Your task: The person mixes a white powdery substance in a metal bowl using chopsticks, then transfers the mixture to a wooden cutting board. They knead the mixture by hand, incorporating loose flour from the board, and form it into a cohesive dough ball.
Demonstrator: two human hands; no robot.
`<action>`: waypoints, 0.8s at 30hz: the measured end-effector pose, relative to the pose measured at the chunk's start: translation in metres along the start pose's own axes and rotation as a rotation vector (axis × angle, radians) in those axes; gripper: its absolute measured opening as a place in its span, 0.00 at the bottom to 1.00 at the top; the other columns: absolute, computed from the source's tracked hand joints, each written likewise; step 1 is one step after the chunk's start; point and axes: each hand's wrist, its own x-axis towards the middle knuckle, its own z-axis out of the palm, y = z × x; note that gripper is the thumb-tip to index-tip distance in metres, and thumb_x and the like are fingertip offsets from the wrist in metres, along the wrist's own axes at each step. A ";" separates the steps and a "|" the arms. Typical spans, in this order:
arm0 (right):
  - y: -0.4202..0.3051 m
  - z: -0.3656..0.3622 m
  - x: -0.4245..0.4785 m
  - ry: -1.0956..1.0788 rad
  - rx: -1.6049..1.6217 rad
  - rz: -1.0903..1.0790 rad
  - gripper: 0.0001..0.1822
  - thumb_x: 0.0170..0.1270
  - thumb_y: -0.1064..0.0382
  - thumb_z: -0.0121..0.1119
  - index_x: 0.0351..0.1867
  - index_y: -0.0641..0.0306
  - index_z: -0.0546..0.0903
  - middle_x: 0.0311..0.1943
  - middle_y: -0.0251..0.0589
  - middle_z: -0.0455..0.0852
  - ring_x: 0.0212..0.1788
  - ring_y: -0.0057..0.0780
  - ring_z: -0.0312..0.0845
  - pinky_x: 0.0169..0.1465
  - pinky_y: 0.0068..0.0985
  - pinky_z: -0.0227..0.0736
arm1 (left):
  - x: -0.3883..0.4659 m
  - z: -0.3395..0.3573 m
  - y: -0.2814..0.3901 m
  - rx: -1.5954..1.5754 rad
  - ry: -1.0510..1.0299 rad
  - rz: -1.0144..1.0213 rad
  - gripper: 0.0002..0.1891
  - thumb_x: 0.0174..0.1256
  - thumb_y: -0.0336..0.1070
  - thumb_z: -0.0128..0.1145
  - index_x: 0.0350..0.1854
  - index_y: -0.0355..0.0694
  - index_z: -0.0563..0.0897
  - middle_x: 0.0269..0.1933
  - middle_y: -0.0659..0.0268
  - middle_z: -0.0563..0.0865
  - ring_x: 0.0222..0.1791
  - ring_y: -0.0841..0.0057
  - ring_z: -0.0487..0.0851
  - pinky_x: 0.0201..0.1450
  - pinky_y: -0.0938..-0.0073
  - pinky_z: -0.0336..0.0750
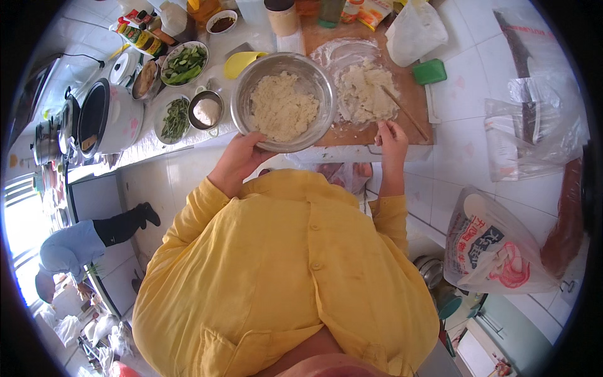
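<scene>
My left hand [245, 153] grips the near rim of a stainless steel bowl [282, 147], thumb over the edge. Shaggy, crumbly dough [285, 106] lies inside the bowl. Just past the near edge of a second rough mass of dough [365, 92] is my right hand [393, 139], with its fingers drawn together. Whether anything small is between those fingertips is not clear. That dough rests on a floured wooden board [334, 137]. A thin wooden stick [405, 113] leans across the dough, its near end on the board to the right of my right hand.
Left of the bowl stand a small pot [206, 110] with a pale lump, a plate of green beans [174, 120], sliced green vegetables [184, 63] and a large cooker [110, 118]. Bottles and a jar [281, 19] line the back. Another person [75, 252] bends at a far-left counter.
</scene>
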 end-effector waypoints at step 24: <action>-0.019 0.178 0.036 -0.520 -0.859 -0.779 0.13 0.60 0.65 0.61 0.46 0.63 0.82 0.42 0.61 0.82 0.47 0.61 0.81 0.51 0.47 0.76 | 0.076 0.030 -0.010 0.249 0.087 0.275 0.29 0.64 0.19 0.48 0.67 0.43 0.62 0.58 0.52 0.78 0.50 0.56 0.86 0.44 0.57 0.90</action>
